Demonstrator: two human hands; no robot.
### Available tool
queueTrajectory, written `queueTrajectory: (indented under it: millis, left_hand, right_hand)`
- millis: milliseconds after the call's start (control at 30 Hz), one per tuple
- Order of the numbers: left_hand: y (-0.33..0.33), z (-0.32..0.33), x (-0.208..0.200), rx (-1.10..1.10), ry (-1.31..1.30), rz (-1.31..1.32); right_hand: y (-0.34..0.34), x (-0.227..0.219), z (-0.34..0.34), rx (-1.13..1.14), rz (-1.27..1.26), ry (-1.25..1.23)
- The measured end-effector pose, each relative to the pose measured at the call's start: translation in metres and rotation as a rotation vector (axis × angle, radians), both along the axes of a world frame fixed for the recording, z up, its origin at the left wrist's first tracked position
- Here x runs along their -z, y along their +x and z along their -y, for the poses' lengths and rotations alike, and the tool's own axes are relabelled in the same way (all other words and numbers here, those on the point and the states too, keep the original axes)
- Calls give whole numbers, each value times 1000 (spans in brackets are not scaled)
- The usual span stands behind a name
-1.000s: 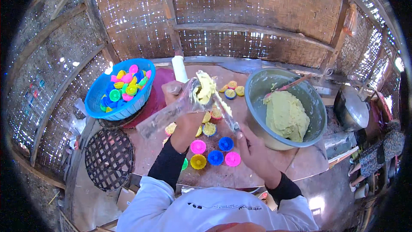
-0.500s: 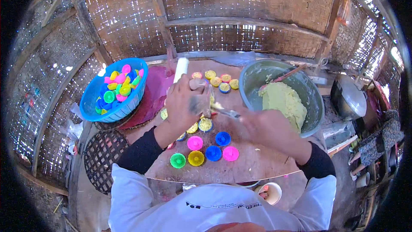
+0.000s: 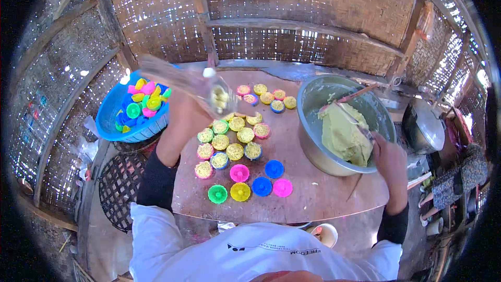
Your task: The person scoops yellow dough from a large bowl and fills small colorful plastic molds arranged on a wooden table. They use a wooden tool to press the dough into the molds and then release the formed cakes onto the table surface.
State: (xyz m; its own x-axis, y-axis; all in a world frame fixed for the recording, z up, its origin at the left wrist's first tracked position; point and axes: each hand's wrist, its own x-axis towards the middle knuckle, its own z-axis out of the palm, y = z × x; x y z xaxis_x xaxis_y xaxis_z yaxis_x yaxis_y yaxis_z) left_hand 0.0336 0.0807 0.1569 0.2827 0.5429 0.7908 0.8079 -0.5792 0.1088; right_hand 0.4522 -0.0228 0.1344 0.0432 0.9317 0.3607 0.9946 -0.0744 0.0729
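Note:
My left hand [image 3: 190, 112] is raised over the left of the table, wrapped round a hand press [image 3: 211, 91], blurred by motion. The press has long wooden-looking handles and a shiny metal cup with pale dough inside. My right hand [image 3: 390, 159] is at the right rim of a large metal basin [image 3: 321, 162], closed on a spoon [image 3: 365, 131] whose end meets the pale green-yellow dough [image 3: 339, 138]. Below the press stand several small fluted cups [image 3: 235, 151] topped with yellow dough strands. Nearer me, bare pink, blue, green and yellow cups [image 3: 240, 191] lie in a loose group.
A blue plastic basket [image 3: 138, 134] full of coloured cups stands at the left. Behind the press sit more filled cups [image 3: 266, 97]. A second stick-like handle [image 3: 357, 93] leans in the basin. A lidded pot [image 3: 425, 125] and another person [image 3: 459, 175] are at the far right.
My right hand has moved right with the spoon, from beside the press to the dough in the basin. My left hand has shifted left and tilted the press, uncovering the filled cups.

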Motion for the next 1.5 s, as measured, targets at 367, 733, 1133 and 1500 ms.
queueTrajectory:
  millis: [367,733,1133,1500]
  left_hand:
    - [50,-7,49,1992,-595,1097]
    - [-18,40,100,167,-499,826]
    - [-5,121,71,-15,-427,-48]
    - [24,151,150,125,-590,419]
  right_hand:
    - [-202,84,-42,-1353,-2448,-1437]
    - [-157,82,-28,-797,-2194,-596]
    - [-182,12,-15,-1151,-917,-252]
    - [-206,57,6,-1196,-945,-538]
